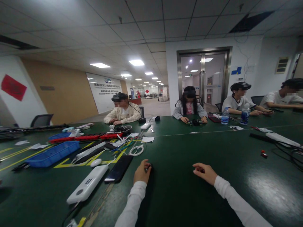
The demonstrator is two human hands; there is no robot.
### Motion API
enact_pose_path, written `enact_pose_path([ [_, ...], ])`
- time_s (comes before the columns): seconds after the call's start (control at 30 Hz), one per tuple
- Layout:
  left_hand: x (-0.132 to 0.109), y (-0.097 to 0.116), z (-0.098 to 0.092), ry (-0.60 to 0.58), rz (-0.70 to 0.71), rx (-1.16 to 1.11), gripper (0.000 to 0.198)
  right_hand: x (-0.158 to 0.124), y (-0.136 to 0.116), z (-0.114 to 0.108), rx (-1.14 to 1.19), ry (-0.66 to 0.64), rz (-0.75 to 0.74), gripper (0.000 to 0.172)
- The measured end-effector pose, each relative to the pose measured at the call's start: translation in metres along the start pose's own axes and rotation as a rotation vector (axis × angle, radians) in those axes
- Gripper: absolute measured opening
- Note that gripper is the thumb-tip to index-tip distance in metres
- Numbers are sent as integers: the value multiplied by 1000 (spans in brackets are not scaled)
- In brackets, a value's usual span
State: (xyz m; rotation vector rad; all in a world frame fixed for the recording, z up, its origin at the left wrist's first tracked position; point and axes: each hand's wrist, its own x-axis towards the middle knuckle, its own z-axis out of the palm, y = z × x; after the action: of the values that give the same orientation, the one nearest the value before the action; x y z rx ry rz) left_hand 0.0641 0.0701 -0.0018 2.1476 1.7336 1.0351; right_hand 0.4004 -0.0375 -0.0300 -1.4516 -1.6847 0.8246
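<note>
My left hand (142, 171) rests on the green table with its fingers curled around a small dark thing (151, 166) that is too blurred to name. To the right, my right hand (206, 172) lies low over the table, its fingers loosely bent and a gap between thumb and forefinger; nothing shows in it. Just left of my left hand is a black smartphone (119, 168). Beside the phone lies a long white device (88, 184) with a dark round spot and a cable. A coiled white cable (136, 150) sits beyond my left hand.
A blue tray (54, 154), red strips (87, 137) and tangled wires fill the left side. At right are a small red-and-black piece (264, 154), a white bar (282, 139) and black cables. Several people in headsets sit across the table (180, 151), near water bottles (225, 116).
</note>
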Motion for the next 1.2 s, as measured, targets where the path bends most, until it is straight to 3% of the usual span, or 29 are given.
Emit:
enact_pose_path([
  [0.23,-46,92,59,-240,273,-286,41,-5,-23,5,-152,-77,-56,63],
  [0.4,-66,125,75,-326,346,-329,45,-5,-29,7,-227,-99,-120,63],
  [0.9,-60,127,68,-314,281,-493,40,-5,-36,5,-275,-99,-96,55],
  [1.03,-47,121,56,-163,167,-640,36,-7,-37,4,-269,-103,-97,55],
  [1.2,-17,95,29,183,-72,-826,34,-17,-47,-5,-238,-122,-80,52],
])
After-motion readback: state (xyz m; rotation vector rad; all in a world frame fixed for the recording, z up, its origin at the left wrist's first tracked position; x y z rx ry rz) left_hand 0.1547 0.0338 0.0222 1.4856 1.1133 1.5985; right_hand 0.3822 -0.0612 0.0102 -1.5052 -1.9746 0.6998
